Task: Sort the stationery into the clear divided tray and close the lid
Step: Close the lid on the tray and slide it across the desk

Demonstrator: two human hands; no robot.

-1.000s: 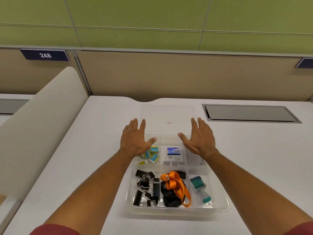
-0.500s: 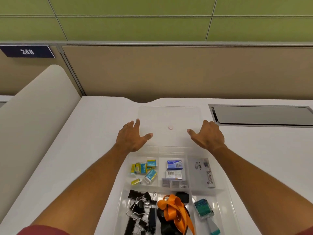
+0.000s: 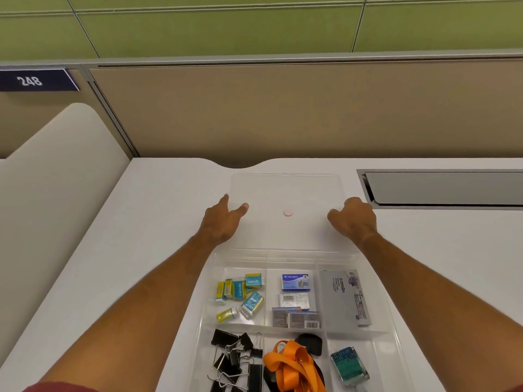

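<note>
Nearest me is the clear divided tray [image 3: 394,329], sitting on the white desk [image 3: 158,222] w/ everything already sorted. Front row, left to right: black binder clips [image 3: 236,360], an orange lanyard [image 3: 294,366] lying over some black thing I can't make out, and a teal stamp-type item [image 3: 348,364] in the right compartment. Back row: small blue and yellow eraser packs [image 3: 243,292] on the left, staple boxes [image 3: 295,299] in the middle (one reads kangaro), and a long grey camlin box [image 3: 343,297] on the right

Just past the tray's far edge the clear lid [image 3: 285,190] lies flat on the desk, touching or almost touching the tray, can't tell which. It's got a small pink dot [image 3: 288,213] around its centre

My left hand [image 3: 222,222] is at the lid's left edge, thumb on top of the plastic, index finger stretched along the side, other fingers tucked out of sight so I can't tell if it's really got a grip. My right hand [image 3: 353,217] is at the right edge, fingers curled over and down round the rim, so that one's grasping the lid

Further back: a grey cable hatch [image 3: 441,189] sunk into the desk on the right, a beige partition [image 3: 283,114], a 248 sign [image 3: 31,80] far left, green wall panels [image 3: 226,26] above
</note>
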